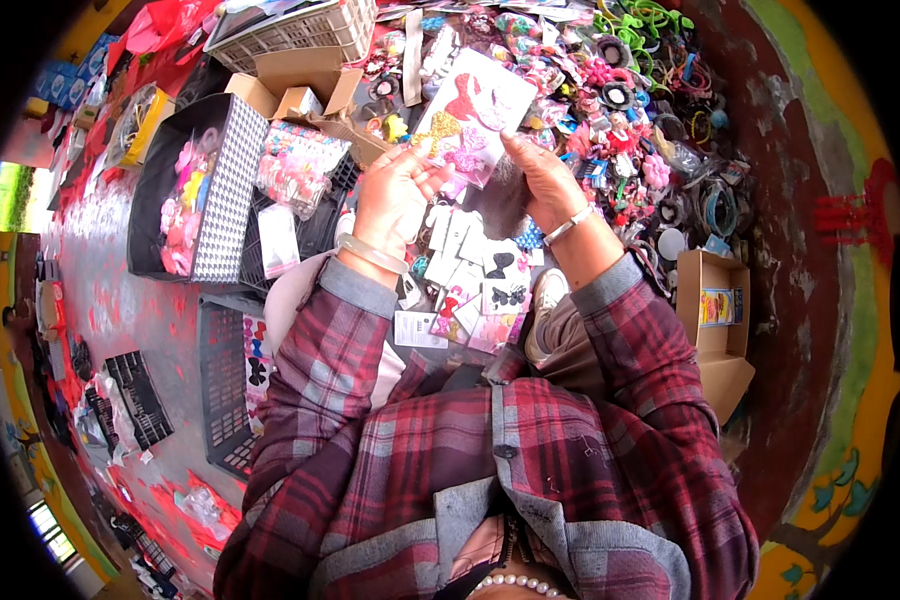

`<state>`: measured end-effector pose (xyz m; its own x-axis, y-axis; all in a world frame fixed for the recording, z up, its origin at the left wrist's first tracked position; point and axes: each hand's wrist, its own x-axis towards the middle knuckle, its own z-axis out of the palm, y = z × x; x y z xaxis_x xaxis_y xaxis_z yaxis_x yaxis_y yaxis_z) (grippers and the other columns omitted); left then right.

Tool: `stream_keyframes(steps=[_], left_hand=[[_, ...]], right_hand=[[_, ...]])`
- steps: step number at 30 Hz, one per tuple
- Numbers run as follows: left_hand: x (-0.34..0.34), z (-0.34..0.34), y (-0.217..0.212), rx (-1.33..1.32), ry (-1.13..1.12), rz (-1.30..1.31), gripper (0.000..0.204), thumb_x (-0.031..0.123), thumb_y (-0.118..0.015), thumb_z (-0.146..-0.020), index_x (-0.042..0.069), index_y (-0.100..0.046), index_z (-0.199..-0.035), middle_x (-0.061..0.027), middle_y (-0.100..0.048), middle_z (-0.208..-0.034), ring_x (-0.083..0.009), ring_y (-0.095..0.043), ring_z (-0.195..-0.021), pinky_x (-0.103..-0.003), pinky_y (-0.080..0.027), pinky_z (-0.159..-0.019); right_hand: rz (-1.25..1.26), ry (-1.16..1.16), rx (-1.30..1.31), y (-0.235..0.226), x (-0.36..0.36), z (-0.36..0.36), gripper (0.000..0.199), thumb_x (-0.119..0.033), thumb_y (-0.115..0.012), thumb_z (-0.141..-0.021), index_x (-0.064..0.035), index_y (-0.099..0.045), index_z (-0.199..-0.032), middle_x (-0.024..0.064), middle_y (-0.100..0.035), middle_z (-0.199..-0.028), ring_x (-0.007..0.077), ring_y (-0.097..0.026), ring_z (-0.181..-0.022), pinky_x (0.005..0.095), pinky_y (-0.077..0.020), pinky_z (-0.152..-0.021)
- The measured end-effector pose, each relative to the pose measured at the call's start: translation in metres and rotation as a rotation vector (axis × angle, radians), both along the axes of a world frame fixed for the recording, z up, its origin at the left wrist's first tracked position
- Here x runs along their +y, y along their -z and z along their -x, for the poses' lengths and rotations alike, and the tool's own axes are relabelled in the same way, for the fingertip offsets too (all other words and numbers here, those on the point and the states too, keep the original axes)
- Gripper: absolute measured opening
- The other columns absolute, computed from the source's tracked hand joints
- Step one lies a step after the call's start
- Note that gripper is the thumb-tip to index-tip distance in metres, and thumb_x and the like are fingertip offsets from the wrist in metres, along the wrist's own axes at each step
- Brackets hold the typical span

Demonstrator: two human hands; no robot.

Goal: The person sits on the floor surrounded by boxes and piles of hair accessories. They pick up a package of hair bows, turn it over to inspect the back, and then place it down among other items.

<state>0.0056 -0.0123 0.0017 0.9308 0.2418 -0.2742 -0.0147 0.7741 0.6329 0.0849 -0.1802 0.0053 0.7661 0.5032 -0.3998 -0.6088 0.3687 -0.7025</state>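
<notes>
Up in front of me, both hands hold a white card of glitter bows (482, 78), with a red, a gold and pink bows in what looks like a clear sleeve. My left hand (390, 200), with a pale bangle at the wrist, pinches the card's left edge beside the gold bow (440, 132). At the lower right edge, my right hand (552, 188) grips the card, thumb on top. Below the hands lies a pile of white cards (457, 240), some bearing black bows (502, 264). A dark grey patch (502, 205) under the card is too unclear to name.
A heap of hair accessories (620, 130) spreads across the far right. To the left stand a houndstooth fabric box (232, 195), an open cardboard box (308, 66) and a black plastic crate (228, 385). Another cardboard box (720, 345) sits at my right. A beige crate (295, 35) is farther off.
</notes>
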Motion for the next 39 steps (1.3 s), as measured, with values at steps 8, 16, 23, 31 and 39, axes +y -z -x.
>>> stream_keyframes(steps=[8,16,23,31,39], left_hand=[[0.026,0.018,0.001,-0.096,-0.129,0.021,0.014,0.01,-0.052,-0.086,-0.001,-0.054,-0.095,-0.0112,-0.059,-0.09,-0.0203,-0.058,-0.079,-0.035,-0.05,-0.075],[0.094,0.1,-0.031,-0.267,-0.492,0.046,0.014,0.007,-0.056,-0.083,-0.001,-0.054,-0.093,-0.012,-0.059,-0.093,-0.0228,-0.058,-0.083,-0.04,-0.051,-0.076],[0.166,0.304,-0.004,-0.187,-0.763,-0.133,0.013,0.003,-0.052,-0.083,-0.004,-0.051,-0.095,-0.0167,-0.056,-0.099,-0.0267,-0.057,-0.092,-0.041,-0.048,-0.084],[0.19,0.576,0.087,0.403,-1.262,-0.243,0.016,0.002,-0.056,-0.079,0.0,-0.05,-0.094,-0.0118,-0.056,-0.096,-0.0242,-0.056,-0.091,-0.04,-0.048,-0.083],[0.166,0.662,0.169,0.783,-1.419,-0.08,0.02,0.003,-0.053,-0.08,0.003,-0.05,-0.1,-0.0097,-0.057,-0.095,-0.0231,-0.058,-0.083,-0.035,-0.051,-0.074]], right_hand=[[-0.005,0.051,-0.017,0.029,-0.028,-0.016,0.026,-0.029,-0.059,-0.084,-0.0055,-0.06,-0.094,0.006,-0.062,-0.084,0.019,-0.06,-0.073,0.0341,-0.0497,-0.065],[0.063,-0.052,0.077,0.046,-0.088,0.021,0.033,-0.03,-0.052,-0.087,-0.0052,-0.054,-0.109,0.0099,-0.059,-0.107,0.0262,-0.057,-0.095,0.0414,-0.0456,-0.084],[0.29,-0.053,0.123,0.075,-0.098,0.03,0.034,-0.029,-0.055,-0.085,-0.004,-0.054,-0.109,0.0101,-0.058,-0.11,0.0272,-0.056,-0.097,0.0437,-0.0451,-0.085],[0.438,-0.197,0.117,0.09,-0.073,0.027,0.035,-0.033,-0.054,-0.086,-0.0053,-0.057,-0.107,0.0095,-0.06,-0.106,0.0277,-0.058,-0.095,0.044,-0.0451,-0.084],[0.552,-0.259,0.153,0.112,-0.063,0.035,0.035,-0.034,-0.055,-0.085,-0.0048,-0.057,-0.105,0.0112,-0.06,-0.105,0.029,-0.058,-0.094,0.0449,-0.0458,-0.084]])
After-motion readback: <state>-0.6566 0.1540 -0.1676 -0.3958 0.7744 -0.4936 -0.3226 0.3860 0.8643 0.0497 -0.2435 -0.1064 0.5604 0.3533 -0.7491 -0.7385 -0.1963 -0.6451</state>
